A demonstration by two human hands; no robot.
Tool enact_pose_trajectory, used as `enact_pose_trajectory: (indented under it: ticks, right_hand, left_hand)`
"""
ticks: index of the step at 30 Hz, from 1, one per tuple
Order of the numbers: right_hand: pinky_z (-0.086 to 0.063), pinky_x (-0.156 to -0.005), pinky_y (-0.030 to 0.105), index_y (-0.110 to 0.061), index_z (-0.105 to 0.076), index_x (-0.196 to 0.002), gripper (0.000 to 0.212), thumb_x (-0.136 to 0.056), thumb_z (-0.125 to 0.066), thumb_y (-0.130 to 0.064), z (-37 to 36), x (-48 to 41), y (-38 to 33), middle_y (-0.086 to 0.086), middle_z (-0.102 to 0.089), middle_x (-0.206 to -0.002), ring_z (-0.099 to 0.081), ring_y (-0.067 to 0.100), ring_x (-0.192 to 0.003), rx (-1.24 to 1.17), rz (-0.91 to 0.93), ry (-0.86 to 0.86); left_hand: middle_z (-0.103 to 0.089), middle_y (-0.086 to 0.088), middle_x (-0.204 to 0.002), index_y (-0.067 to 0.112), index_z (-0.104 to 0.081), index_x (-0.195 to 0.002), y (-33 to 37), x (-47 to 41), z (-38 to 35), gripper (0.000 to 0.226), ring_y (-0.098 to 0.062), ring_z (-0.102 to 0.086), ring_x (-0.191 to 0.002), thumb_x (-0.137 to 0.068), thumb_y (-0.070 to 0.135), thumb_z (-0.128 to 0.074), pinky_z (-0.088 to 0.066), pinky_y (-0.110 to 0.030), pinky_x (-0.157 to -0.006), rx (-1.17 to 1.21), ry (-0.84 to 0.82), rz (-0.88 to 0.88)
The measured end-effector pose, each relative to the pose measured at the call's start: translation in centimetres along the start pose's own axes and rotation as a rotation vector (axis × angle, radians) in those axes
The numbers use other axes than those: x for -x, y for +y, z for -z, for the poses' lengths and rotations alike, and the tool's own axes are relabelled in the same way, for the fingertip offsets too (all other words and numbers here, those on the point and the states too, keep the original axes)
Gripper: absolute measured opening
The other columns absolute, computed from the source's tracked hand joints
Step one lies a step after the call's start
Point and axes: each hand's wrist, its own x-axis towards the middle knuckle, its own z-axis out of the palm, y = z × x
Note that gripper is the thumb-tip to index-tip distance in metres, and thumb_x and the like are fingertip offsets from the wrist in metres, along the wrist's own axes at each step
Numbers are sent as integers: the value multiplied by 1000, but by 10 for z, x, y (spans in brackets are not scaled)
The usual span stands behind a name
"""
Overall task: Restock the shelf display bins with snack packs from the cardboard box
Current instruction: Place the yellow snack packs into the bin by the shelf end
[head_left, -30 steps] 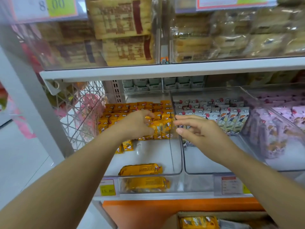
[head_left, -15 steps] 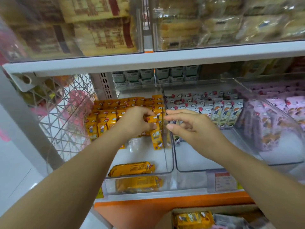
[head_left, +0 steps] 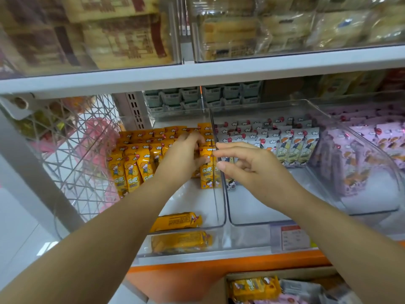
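left of the yellow-pack bin (head_left: 192, 200) we see a wire rack (head_left: 72, 154), and the goods behind its mesh are too blurred to name. inside the bin the yellow snack packs (head_left: 135, 170) stand upright in rows at the back; the forearm covers the middle rows. our left hand (head_left: 182, 154) reaches into the bin and its curled fingers grip the top of one upright pack (head_left: 207, 174) against the bin's right wall. the fingers hide the pack's upper edge. a loose pack (head_left: 175, 221) lies flat at the bin's front, and its reflection smears across the front wall.

our right hand (head_left: 252, 170) hovers over the bin's right wall with fingers loosely spread, and it seems to hold nothing, though its palm faces away from us. right of the bin the white packs (head_left: 293, 145) stand in the next bin, partly hidden behind that hand. further right, the purple packs (head_left: 350, 163) are run off by the frame edge. a price tag (head_left: 291, 238) below and right of the bin is unreadable. below the bin, the cardboard box (head_left: 274, 273) is cut off at the bottom; a yellow pack (head_left: 254, 287) shows inside.
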Motion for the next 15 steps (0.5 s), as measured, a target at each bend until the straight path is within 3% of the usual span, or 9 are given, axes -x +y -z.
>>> enact_pose_trajectory:
  ticks: [3,5,8,10,12,15]
  right_hand:
    - [-48,-72,8,-23,-67,-114,25,-90,-61,-21,0,1,1,-15,-53,-126,-60,-6,-65,-20,-12,4]
    - [-49,-74,10,-23,-67,-115,26,-90,-60,-22,-1,2,0,-15,-54,-129,-64,2,-73,-15,-25,9]
    - [-52,-78,16,-26,-66,-116,26,-91,-59,-23,-2,4,-2,-17,-52,-129,-66,14,-83,-26,-41,12]
    - [-52,-80,18,-32,-64,-113,24,-91,-58,-24,-3,5,-3,-18,-51,-131,-67,17,-87,-44,-43,10]
    - [-51,-81,13,-39,-61,-106,21,-91,-58,-25,-4,6,-4,-18,-51,-133,-66,13,-92,-80,-42,2]
    - [-49,-79,8,-43,-60,-103,22,-91,-58,-25,-5,6,-4,-22,-50,-132,-66,26,-94,-115,-48,-4]
  left_hand:
    - [-48,5,-99,17,-55,-115,0,7,11,39,-11,-49,-87,-81,23,-74,-36,-19,-66,60,-36,101]
    - [-55,6,-95,20,-55,-109,-8,20,24,31,-12,-56,-81,-83,24,-72,-42,-16,-59,162,-221,180]
    - [-62,7,-107,24,-61,-107,-21,49,44,22,-9,-61,-94,-87,28,-69,-51,-20,-76,197,-705,236]
    - [-61,12,-113,25,-62,-115,-26,63,51,29,-4,-58,-103,-88,31,-67,-46,-18,-88,63,-875,210]
    - [-61,15,-115,25,-61,-120,-29,70,51,33,-2,-55,-103,-88,31,-66,-42,-16,-89,-45,-925,192]
    - [-62,11,-119,25,-61,-120,-29,70,48,34,-3,-55,-101,-88,31,-67,-44,-18,-87,-89,-907,179]
